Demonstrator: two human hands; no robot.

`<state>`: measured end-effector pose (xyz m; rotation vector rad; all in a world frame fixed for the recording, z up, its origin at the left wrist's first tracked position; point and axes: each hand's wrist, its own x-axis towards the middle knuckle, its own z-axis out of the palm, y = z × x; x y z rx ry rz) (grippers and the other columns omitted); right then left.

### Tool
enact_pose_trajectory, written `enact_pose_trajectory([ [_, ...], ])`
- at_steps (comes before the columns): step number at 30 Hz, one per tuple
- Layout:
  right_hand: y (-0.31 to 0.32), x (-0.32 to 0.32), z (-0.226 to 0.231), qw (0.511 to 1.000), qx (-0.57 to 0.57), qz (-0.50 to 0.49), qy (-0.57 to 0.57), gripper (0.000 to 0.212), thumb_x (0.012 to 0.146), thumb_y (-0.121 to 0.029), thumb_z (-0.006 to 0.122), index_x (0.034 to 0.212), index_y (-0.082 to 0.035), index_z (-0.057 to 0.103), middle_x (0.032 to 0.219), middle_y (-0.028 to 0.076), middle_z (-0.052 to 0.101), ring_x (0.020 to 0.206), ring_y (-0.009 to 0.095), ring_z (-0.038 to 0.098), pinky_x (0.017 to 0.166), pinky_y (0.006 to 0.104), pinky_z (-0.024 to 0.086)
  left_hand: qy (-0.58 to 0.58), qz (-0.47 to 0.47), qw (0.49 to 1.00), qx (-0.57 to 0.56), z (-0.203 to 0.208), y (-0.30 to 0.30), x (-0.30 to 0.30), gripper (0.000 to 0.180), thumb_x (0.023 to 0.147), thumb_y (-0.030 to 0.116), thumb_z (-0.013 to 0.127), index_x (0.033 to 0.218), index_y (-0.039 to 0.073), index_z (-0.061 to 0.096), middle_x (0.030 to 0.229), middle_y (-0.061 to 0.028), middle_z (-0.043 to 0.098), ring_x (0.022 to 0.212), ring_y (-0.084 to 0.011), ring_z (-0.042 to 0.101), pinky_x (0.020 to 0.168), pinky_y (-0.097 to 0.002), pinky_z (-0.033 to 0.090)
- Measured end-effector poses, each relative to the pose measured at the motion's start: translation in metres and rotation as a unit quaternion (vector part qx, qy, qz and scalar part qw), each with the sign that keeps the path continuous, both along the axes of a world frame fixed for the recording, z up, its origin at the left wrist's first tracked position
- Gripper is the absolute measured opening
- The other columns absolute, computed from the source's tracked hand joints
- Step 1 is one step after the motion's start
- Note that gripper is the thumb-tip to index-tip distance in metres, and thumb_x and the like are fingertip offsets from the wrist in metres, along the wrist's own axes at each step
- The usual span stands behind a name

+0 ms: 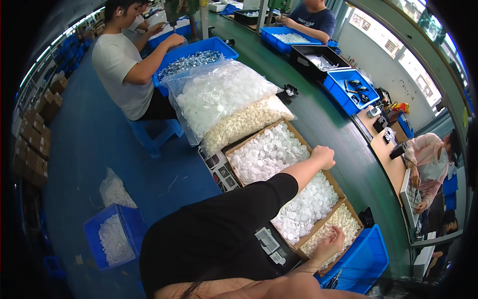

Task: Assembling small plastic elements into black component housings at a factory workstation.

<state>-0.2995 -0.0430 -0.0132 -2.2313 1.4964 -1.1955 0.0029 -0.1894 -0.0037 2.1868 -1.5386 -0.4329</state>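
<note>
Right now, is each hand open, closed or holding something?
Left hand: curled closed near white round plastic discs; any contents hidden.
Right hand: loosely curled over small cream-coloured pieces; grip can't be told.

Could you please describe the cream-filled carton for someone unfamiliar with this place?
At the green workbench, find the long carton of white discs. The smaller carton adjoins its end, by the right hand. Its cream, not white, filling sets it apart.

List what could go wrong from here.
Pieces might mix: white discs and cream pieces lie in adjoining cardboard boxes, with the right hand at the cream ones.
Discs could spill: they're piled thickly, and the left hand is by the box's far edge.
The bulging clear bag of white pieces might slide, since it lies against another bag.
</note>
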Motion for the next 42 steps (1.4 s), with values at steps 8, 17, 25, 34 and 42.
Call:
enact_pose_trajectory([
  [8,-0.006,0.006,-0.003,0.999,0.004,-0.01,-0.041,0.013,0.088,0.007,0.066,0.096,-0.001,0.072,0.095,0.012,0.068,0.086,0.03,0.067,0.072,0.0407,0.052,0.011,-0.004,0.999,0.032,0.01,0.001,0.006,0.038,0.094,0.038,0.066,0.111,0.007,0.079,0.114,-0.0155,0.078,0.109,-0.033,0.074,0.096,-0.0432,0.058],
  [17,0.0,-0.002,-0.007,0.998,0.037,-0.036,-0.026,0.01,0.089,-0.006,0.072,0.098,-0.007,0.074,0.094,0.009,0.068,0.081,0.026,0.066,0.076,0.0408,0.048,0.004,-0.015,0.997,0.073,0.018,0.006,-0.001,0.044,0.093,0.043,0.064,0.112,0.007,0.079,0.12,-0.018,0.076,0.114,-0.0339,0.073,0.098,-0.0448,0.057],
  [25,0.0,0.004,-0.006,0.993,0.071,-0.068,0.057,0.015,0.091,-0.014,0.07,0.105,-0.015,0.072,0.1,0.003,0.067,0.099,0.024,0.065,0.095,0.0429,0.037,-0.034,0.023,0.999,0.026,-0.006,-0.008,0.009,0.038,0.089,0.043,0.06,0.107,0.017,0.081,0.111,-0.0123,0.078,0.107,-0.0343,0.073,0.094,-0.0469,0.058],
  [34,-0.001,0.008,0.0,0.997,0.04,-0.069,-0.026,0.026,0.088,0.002,0.065,0.107,-0.014,0.072,0.104,0.005,0.067,0.102,0.026,0.063,0.096,0.0401,0.038,-0.029,-0.044,0.998,0.027,0.001,-0.003,0.01,0.034,0.096,0.043,0.06,0.113,0.018,0.076,0.11,-0.0108,0.077,0.105,-0.0322,0.073,0.09,-0.0464,0.057],
  [42,0.004,0.01,0.011,0.996,-0.017,-0.083,-0.039,0.036,0.083,0.014,0.063,0.11,-0.008,0.071,0.105,0.01,0.065,0.102,0.033,0.061,0.089,0.0438,0.049,0.003,-0.286,0.954,-0.094,0.002,-0.043,-0.031,0.061,0.083,0.021,0.086,0.137,0.017,0.058,0.129,-0.0158,0.06,0.124,-0.0349,0.059,0.108,-0.044,0.05],
])
